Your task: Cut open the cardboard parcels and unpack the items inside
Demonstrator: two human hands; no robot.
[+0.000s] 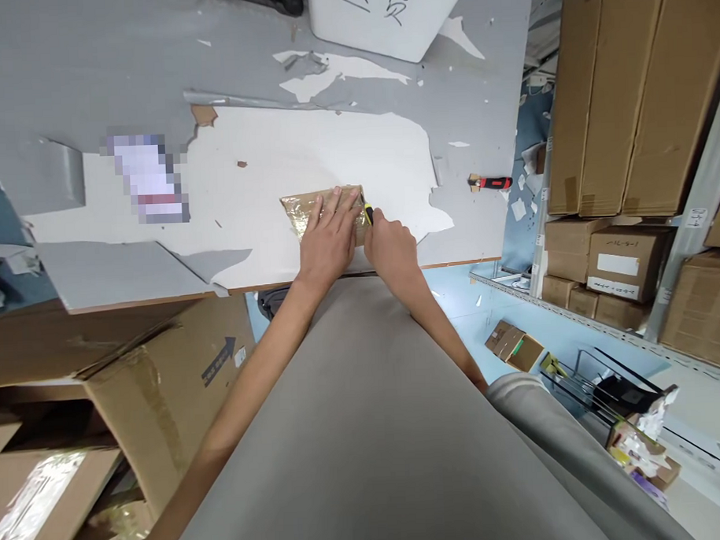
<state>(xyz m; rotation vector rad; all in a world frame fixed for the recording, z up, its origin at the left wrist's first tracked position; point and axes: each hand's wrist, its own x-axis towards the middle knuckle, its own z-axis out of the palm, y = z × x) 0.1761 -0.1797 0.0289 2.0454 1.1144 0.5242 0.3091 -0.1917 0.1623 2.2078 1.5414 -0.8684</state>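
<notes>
1. A person in a grey top leans over a grey worktop (123, 89), where torn covering exposes a broad white patch.
2. A flat, brown-taped cardboard packet (294, 209) lies on that white patch, near the worktop's front edge and directly before the person.
3. The left hand (328, 238) presses flat on the packet, its fingers extended and slightly apart, gripping nothing.
4. The right hand (393, 241), fingers curled closed, grips a yellow-and-black cutter (368, 213) at the packet's right end; whether the blade touches the packet cannot be told.
5. A red-and-black tool (494, 183) rests to the right, near the worktop's side edge, well apart from both hands.
6. At the far side stands a white bin (375, 29) with black handwriting; to the left lies a pixelated item (150, 183).
7. Tall cardboard boxes (625, 95) fill the shelving at right.
</notes>
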